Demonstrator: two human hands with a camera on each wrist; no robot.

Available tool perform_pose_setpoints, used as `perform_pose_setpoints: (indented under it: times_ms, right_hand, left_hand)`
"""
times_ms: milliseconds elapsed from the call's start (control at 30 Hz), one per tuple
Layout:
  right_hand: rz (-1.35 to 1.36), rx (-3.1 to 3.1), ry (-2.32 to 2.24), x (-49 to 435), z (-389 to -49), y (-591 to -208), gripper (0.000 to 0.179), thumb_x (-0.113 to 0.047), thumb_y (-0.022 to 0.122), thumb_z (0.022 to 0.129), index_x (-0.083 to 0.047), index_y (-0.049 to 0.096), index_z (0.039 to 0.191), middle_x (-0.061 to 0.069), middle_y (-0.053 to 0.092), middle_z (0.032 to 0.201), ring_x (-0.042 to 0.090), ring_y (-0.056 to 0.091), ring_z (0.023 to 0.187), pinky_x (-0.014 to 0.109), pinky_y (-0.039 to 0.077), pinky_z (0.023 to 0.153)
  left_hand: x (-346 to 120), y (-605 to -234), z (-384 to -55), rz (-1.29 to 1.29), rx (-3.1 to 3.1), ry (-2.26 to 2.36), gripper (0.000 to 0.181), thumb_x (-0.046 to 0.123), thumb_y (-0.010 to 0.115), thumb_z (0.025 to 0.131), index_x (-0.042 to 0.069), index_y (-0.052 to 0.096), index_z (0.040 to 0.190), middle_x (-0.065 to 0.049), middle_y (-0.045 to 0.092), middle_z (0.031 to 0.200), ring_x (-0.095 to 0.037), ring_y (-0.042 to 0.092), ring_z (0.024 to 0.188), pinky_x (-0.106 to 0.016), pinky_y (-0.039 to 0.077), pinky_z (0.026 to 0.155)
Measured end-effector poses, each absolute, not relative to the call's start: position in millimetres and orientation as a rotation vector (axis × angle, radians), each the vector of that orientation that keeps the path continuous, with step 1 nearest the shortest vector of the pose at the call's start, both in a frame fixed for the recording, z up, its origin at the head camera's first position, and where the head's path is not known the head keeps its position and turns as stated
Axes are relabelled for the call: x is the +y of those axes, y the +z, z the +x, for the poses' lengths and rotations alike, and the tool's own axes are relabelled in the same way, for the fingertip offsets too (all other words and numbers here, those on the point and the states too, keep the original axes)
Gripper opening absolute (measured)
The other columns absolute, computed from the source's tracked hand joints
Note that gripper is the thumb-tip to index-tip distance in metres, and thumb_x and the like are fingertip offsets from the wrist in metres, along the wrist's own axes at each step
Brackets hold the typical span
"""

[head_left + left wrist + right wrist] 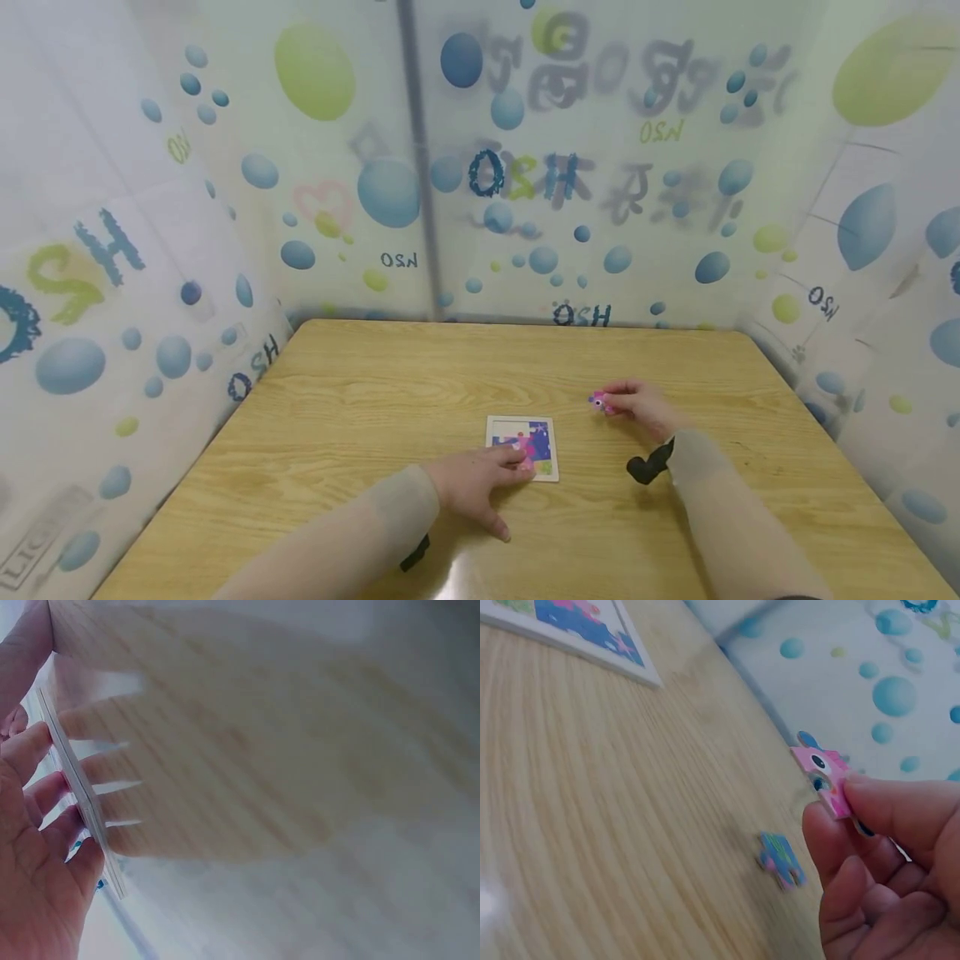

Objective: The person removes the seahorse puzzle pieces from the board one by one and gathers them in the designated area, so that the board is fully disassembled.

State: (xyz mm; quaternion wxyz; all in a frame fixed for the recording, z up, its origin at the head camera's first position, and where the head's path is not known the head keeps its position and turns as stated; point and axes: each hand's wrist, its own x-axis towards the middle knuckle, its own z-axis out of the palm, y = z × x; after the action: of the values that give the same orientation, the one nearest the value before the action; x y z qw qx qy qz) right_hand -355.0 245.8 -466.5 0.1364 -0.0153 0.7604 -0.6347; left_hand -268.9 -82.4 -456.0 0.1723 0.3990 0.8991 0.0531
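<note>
A pink jigsaw piece point(827, 776) with a printed eye is pinched between the thumb and fingers of my right hand point(643, 408), above the tabletop. My left hand point(480, 482) rests its extended fingers over the lower left of a white-framed puzzle board point(556, 467). In the left wrist view those fingers point(64, 825) lie across the board's edge. Blue, purple and pink pieces point(540, 442) fill part of the board, while its upper left shows a pale bare area. A loose blue and green jigsaw piece point(781, 859) lies on the table below my right hand.
The wooden table point(375, 375) carries the board near its middle. Pale curtains point(352, 283) with blue and green dots surround its back and sides. Dark straps point(651, 462) hang at both wrists.
</note>
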Motion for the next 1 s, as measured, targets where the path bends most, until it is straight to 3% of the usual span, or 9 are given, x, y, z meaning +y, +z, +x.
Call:
perform_pose_setpoints:
  times_ms: [433,800,1000]
  right_hand:
    - [-0.035,2.252,-1.813,296.1,-360.9,-464.6,0.029,-0.005,0.058,0.095,0.013,0.055,0.116,-0.005,0.064,0.089,0.007,0.061,0.076,0.023,0.054,0.072]
    - [0.02,2.387,-1.618,295.8,-361.5,-466.1,0.028,-0.003,0.061,0.093,0.016,0.057,0.114,0.008,0.064,0.093,0.013,0.061,0.076,0.025,0.055,0.069]
    - [0.091,2.566,-1.401,293.0,-367.3,-470.8,0.021,-0.007,0.066,0.09,0.007,0.063,0.106,0.01,0.064,0.095,0.015,0.058,0.077,0.025,0.05,0.068]
  left_hand:
    - [-82.6,-452.4,-267.6,1.119,2.547,0.162,0.092,0.064,0.07,0.072,0.037,0.029,0.15,0.006,0.016,0.16,-0.018,0.016,0.145,-0.041,0.023,0.115]
    - [-82.7,-453.6,-267.1,1.132,2.546,0.161,0.092,0.064,0.07,0.072,0.036,0.031,0.15,0.004,0.017,0.159,-0.019,0.018,0.145,-0.041,0.025,0.114]
    - [-83.3,-453.6,-267.3,1.157,2.547,0.154,0.091,0.065,0.069,0.073,0.034,0.03,0.15,0.003,0.018,0.159,-0.02,0.019,0.145,-0.041,0.025,0.114]
